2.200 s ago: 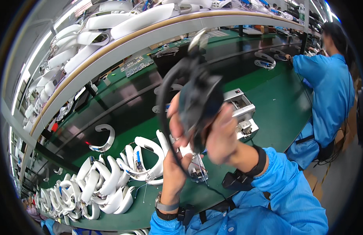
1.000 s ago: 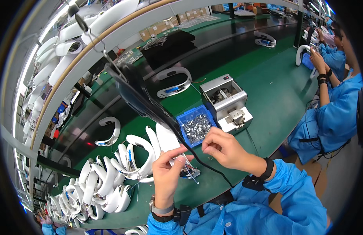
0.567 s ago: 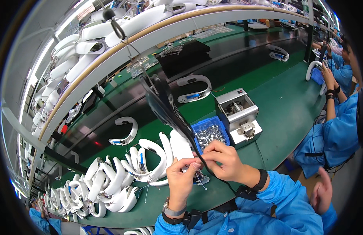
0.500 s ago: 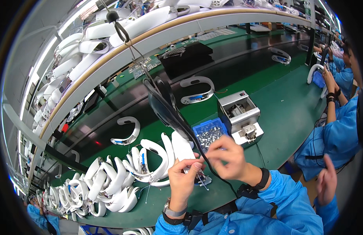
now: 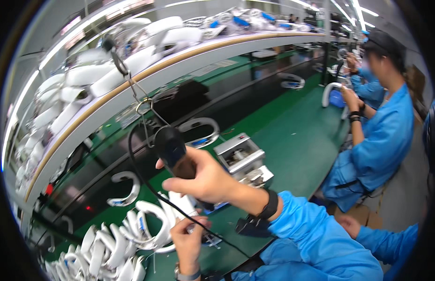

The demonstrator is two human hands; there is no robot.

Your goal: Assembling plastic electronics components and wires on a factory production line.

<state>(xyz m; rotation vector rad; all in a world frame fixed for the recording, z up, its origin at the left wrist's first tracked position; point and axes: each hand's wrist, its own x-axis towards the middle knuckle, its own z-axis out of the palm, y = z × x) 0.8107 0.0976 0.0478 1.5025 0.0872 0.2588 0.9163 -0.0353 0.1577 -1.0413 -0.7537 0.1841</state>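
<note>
My right hand (image 5: 206,177) is leaving my left hand (image 5: 187,241) and gripping the black tool (image 5: 169,146) above the table (image 5: 292,145); only my left is staying by the white shell (image 5: 182,202), whether pinching anything I can't tell.

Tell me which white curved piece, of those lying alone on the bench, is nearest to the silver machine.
The white curved piece behind the silver machine, slightly left; the others lie farther back or well to the left.
</note>
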